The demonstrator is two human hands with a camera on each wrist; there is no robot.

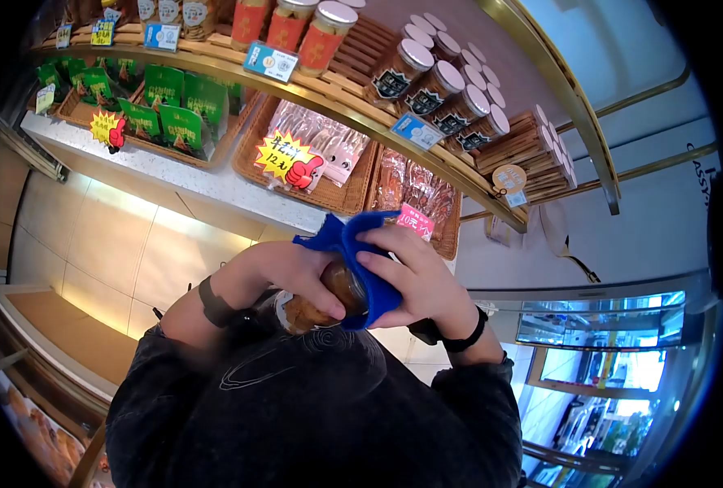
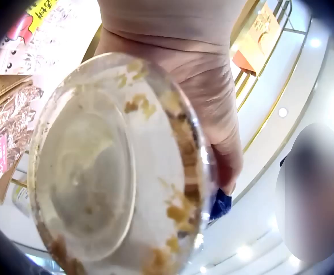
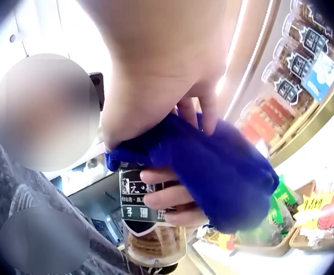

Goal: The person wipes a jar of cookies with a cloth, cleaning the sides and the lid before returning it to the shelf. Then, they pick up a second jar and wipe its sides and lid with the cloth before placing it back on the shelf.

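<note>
A clear jar (image 1: 304,315) of brown biscuits with a dark label is held in front of the chest. My left hand (image 1: 290,267) grips its side, thumb across it. In the left wrist view the jar's clear base (image 2: 84,177) faces the camera, with crumbs showing through. My right hand (image 1: 417,278) holds a blue cloth (image 1: 377,299) wrapped over the jar's lid end. Seen from the right wrist, the cloth (image 3: 224,166) drapes from the right hand (image 3: 161,91) over the jar's top, and left fingers (image 3: 170,197) lie across the label. The lid is hidden under the cloth.
Ahead, a shelf bears several lidded jars (image 1: 459,98) and price cards (image 1: 272,61). Below it, wicker baskets (image 1: 341,195) hold packaged snacks and green bags (image 1: 166,106). A gold-edged shelf rail (image 1: 361,122) runs just beyond the hands. Glass panels (image 1: 597,358) stand at right.
</note>
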